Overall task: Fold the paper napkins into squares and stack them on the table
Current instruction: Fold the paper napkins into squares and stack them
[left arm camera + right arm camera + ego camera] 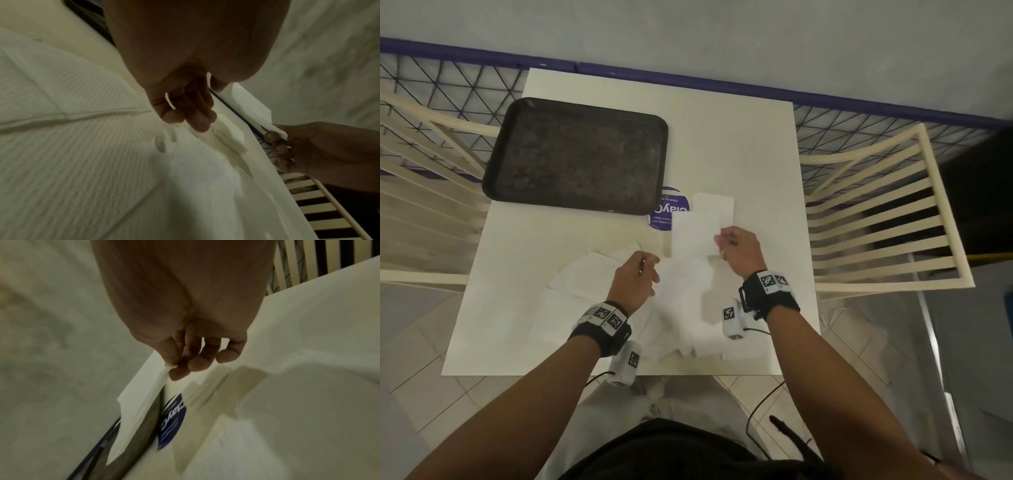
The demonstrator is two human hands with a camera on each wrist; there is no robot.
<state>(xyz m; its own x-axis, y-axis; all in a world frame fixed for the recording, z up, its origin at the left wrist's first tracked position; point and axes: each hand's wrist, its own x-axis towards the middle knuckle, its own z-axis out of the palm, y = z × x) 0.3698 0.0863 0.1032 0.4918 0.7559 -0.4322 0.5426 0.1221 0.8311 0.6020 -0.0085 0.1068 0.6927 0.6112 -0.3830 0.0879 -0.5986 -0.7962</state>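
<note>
White folded napkin [693, 234] — pinched at its corner by right hand [739, 251], above table [739, 144] | left hand [635, 277] — loose, empty, over unfolded napkins [585, 277].

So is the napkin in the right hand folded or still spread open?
Folded. The napkin pinched by the right hand is a narrow rectangle held above the table, and the right wrist view shows layered edges at the fingertips.

Tray [575, 154] blocking far-left table [739, 144]
</note>
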